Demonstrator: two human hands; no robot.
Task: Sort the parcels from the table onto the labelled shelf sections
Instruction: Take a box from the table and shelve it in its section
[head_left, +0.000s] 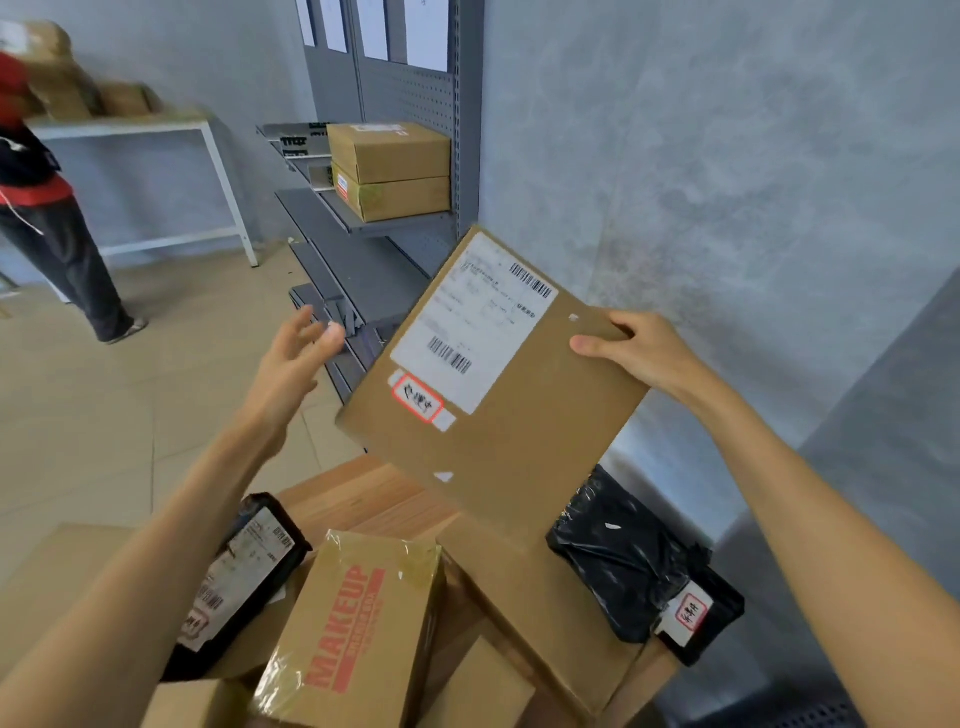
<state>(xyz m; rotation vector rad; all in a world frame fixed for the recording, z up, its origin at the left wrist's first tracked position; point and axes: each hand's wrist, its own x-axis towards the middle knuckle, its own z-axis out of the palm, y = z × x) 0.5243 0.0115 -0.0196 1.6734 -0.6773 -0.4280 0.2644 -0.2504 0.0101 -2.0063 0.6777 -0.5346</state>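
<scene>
My right hand (636, 351) grips the far right edge of a flat brown cardboard parcel (524, 415), held tilted above the table. The parcel carries a white shipping label and a small red-framed tag. My left hand (293, 364) hovers to the parcel's left with fingers spread, holding nothing and not touching it. Below lie more parcels on the wooden table (363, 493): a MAKEUP box (358, 623), a black bag with a label (244, 577), a black plastic mailer (639, 571) and plain brown boxes. The grey shelf unit (363, 218) stands beyond, with two stacked boxes (389, 169) on one shelf.
A grey wall runs along the right. Another person (41, 208) stands at the far left beside a white-framed table (156, 135) piled with parcels. Tiled floor lies between that person and the shelf. Lower shelf boards sit near my left hand.
</scene>
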